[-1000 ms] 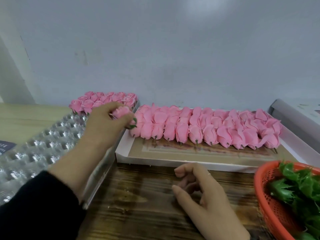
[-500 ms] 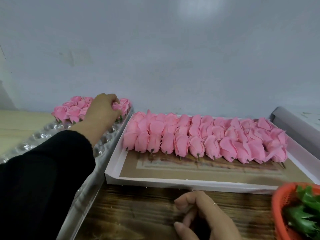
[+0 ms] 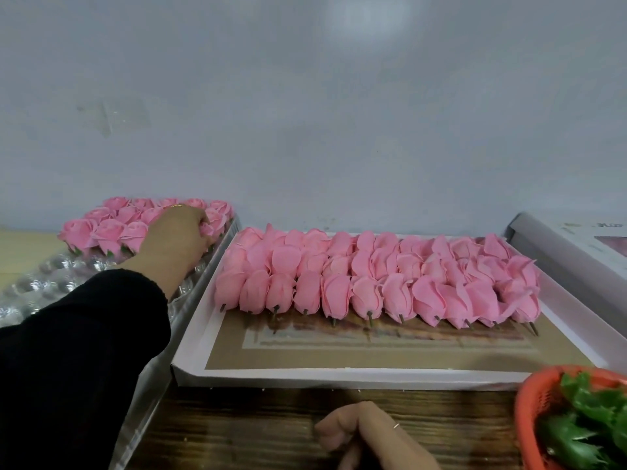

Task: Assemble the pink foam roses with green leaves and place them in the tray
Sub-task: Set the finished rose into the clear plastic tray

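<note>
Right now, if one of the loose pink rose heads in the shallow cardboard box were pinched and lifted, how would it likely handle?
The loose rose heads look like thin foam petals, so probably very light and easily crushed or creased. Each lies on its side with a short stem peg poking out; a push would likely roll it or nudge its neighbours in the cardboard box.

Pale grey wall (image 3: 339,113) stands behind a dark wooden table (image 3: 254,432).

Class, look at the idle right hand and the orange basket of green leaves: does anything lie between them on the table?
Nothing visible does. The right hand rests on bare wooden table, and the orange basket of green leaves sits just to its right.
</note>
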`<move>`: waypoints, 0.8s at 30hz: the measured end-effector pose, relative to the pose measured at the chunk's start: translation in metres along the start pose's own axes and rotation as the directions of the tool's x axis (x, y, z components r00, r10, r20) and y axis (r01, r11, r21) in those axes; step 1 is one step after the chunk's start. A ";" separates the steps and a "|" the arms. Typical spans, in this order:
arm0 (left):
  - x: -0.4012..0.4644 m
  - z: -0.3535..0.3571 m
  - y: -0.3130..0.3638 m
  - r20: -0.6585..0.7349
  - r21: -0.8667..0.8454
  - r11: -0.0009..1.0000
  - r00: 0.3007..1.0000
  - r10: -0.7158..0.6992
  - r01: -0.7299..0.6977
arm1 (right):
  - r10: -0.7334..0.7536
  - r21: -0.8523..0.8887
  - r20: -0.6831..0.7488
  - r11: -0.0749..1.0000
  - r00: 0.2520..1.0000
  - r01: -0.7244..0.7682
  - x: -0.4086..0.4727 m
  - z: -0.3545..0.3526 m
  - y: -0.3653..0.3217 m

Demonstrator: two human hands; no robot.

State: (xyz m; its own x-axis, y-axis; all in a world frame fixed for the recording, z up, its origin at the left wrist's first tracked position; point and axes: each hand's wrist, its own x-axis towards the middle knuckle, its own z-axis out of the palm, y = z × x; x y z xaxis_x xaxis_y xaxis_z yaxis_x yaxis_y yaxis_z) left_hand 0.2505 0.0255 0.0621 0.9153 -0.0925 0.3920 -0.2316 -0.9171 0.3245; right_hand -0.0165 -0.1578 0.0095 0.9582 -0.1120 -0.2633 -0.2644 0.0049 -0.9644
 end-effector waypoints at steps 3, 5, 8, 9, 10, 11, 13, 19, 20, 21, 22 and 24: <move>0.005 0.004 0.002 0.053 0.017 0.999 0.998 -0.044 0.043 | -0.091 -0.078 -0.043 0.993 0.995 0.087 -0.001 -0.003 0.005; 0.008 0.007 0.004 0.105 0.031 0.996 0.991 -0.081 0.078 | -0.116 -0.113 -0.074 0.988 0.990 0.107 0.001 -0.002 0.005; 0.009 0.011 0.005 0.126 0.047 0.994 0.987 -0.099 0.094 | -0.132 -0.158 -0.083 0.980 0.988 0.118 0.002 -0.001 0.006; 0.008 0.012 0.005 0.125 0.045 0.994 0.987 -0.104 0.099 | -0.121 -0.151 -0.069 0.982 0.990 0.109 0.002 -0.001 0.006; 0.008 0.014 0.005 0.124 0.042 0.994 0.986 -0.107 0.103 | -0.108 -0.148 -0.055 0.984 0.993 0.099 0.003 -0.001 0.007; 0.007 0.015 0.005 0.127 0.043 0.993 0.986 -0.110 0.105 | -0.087 -0.144 -0.038 0.986 0.995 0.081 0.004 -0.001 0.006; 0.007 0.016 0.006 0.143 0.052 0.993 0.983 -0.116 0.110 | -0.037 -0.111 -0.027 0.993 0.999 0.034 0.005 0.000 0.004; -0.001 0.016 0.003 0.108 0.100 0.995 0.994 -0.008 -0.002 | -0.047 -0.046 -0.051 0.998 0.998 0.045 0.005 0.003 0.005; -0.003 0.016 0.002 0.120 0.119 0.993 0.993 -0.003 -0.012 | -0.078 -0.073 -0.038 0.995 0.996 0.075 0.005 0.002 0.006; -0.005 0.016 0.002 0.136 0.138 0.990 0.991 -0.001 -0.018 | -0.101 -0.109 -0.020 0.989 0.995 0.099 0.004 0.001 0.007; -0.007 0.014 0.003 0.143 0.150 0.988 0.990 0.005 -0.027 | -0.125 -0.146 -0.001 0.982 0.992 0.123 0.004 0.000 0.008; -0.012 0.010 0.004 0.132 0.162 0.985 0.990 0.038 -0.059 | -0.209 -0.226 0.040 0.951 0.977 0.212 0.003 -0.002 0.008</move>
State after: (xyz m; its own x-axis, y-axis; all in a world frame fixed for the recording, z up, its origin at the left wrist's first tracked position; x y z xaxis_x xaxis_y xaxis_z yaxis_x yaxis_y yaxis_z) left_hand 0.2417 0.0194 0.0496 0.9415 -0.1775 0.2864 -0.2288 -0.9607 0.1570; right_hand -0.0156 -0.1600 0.0010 0.9959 -0.0704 -0.0570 -0.0726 -0.2438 -0.9671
